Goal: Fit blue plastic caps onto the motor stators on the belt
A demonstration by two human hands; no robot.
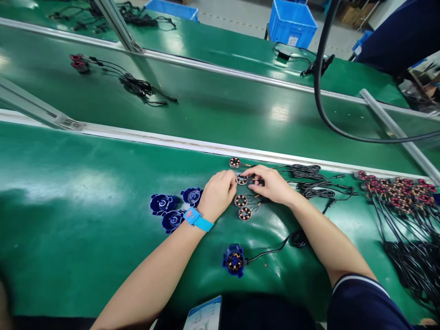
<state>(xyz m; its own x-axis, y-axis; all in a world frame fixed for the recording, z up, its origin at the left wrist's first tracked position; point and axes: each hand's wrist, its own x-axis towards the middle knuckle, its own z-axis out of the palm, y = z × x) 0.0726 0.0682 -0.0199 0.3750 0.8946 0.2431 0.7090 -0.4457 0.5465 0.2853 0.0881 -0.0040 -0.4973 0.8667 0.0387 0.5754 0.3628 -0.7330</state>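
My left hand (217,192) and my right hand (271,184) meet over a small round copper-wound coil ring (242,179) on the green table. Both hands have their fingers pinched on that ring. A blue strap (198,219) circles my left wrist. Another coil ring (235,162) lies just beyond the hands, and two more (242,206) lie just below them. Three dark blue plastic housings (172,206) sit left of my left hand. One blue housing with a coil inside and a black cable (234,260) lies nearer to me.
Coiled black cables (311,181) lie right of my hands. A heap of red coil parts with black wires (402,195) fills the right edge. A green conveyor belt (206,101) carries cable bundles beyond the metal rail. Blue crates (291,22) stand behind. A thick black hose (321,96) hangs down.
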